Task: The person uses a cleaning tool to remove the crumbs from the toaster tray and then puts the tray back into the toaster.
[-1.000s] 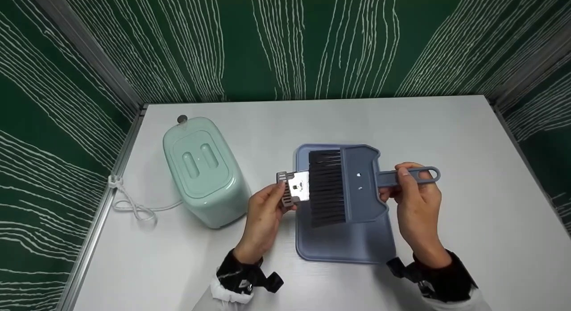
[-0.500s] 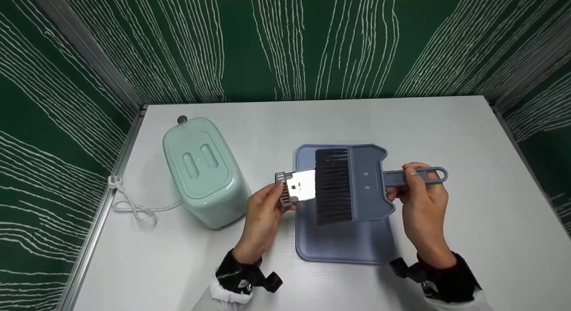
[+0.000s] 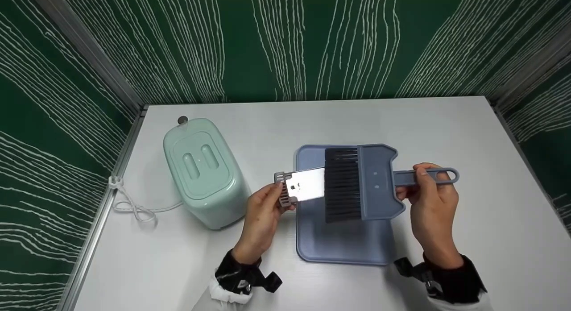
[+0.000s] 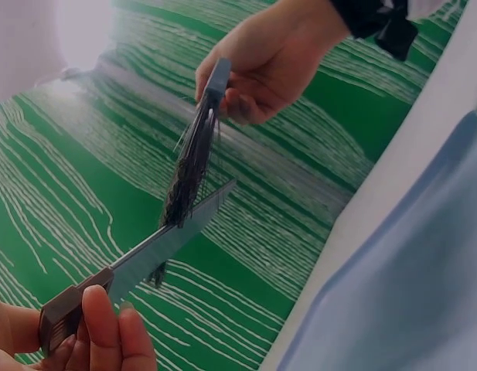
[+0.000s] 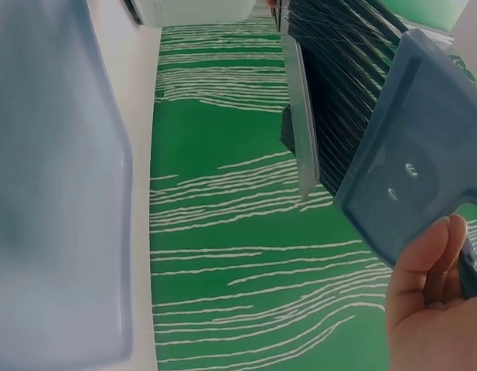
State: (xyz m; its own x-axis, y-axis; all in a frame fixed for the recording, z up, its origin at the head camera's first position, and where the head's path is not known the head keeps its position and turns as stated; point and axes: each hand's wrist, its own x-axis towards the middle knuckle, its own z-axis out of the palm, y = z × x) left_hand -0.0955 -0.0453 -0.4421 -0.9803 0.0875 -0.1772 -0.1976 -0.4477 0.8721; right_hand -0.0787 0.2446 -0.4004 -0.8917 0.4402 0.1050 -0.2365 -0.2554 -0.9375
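My left hand (image 3: pixel 261 217) pinches the slotted grey-brown end of a flat, shiny metal crumb tray (image 3: pixel 308 184) between thumb and fingers. My right hand (image 3: pixel 432 210) grips the handle of a blue-grey hand brush (image 3: pixel 377 181) with dark bristles. From the head view the bristles cover the far end of the crumb tray. In the left wrist view the brush (image 4: pixel 192 158) hangs across the crumb tray (image 4: pixel 165 247), bristles at its surface and some below its edge. Both are held above a blue rimmed tray (image 3: pixel 345 244).
A mint-green toaster-like appliance (image 3: pixel 207 172) with two oval marks on its lid stands left of the hands. Its white cord (image 3: pixel 142 210) is looped beside it on the white table (image 3: pixel 428 128). Green walls with white lines (image 3: pixel 348 43) surround the table.
My right hand has drawn the brush to the right along the crumb tray, baring more of its shiny surface. The left hand has hardly moved.
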